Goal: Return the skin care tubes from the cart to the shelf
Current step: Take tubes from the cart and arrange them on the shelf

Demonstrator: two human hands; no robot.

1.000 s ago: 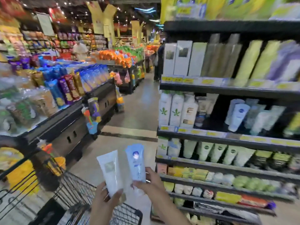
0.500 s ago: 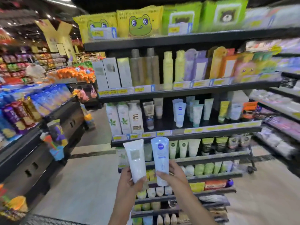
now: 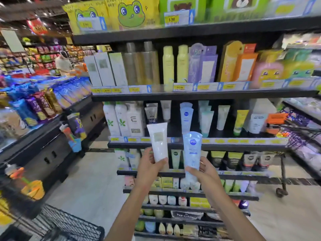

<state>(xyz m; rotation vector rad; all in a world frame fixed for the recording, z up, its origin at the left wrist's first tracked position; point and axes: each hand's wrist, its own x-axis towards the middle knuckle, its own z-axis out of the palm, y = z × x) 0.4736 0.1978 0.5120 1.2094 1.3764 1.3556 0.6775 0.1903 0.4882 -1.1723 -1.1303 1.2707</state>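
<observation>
Left hand gripped white tube; right hand gripped blue Nivea tube, both raised before the shelf, cart below left. Best seat each cap-down beside the matching Nivea tubes above that shelf edge.

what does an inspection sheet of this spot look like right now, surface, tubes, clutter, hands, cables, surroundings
surface: black shelf, tiers packed with boxes, bottles and tubes behind yellow price tags
job's things: white tube and blue tube, both held upright in front of the shelf, neither on it yet; matching blue tubes stand on the tier behind
clutter: wire cart corner at lower left; what is in it cannot be seen
hands: left hand grips the white tube at its lower end; right hand grips the blue tube at its lower end
cables: nothing seen
surroundings: snack packs on a black counter at left; a person far down the aisle
</observation>
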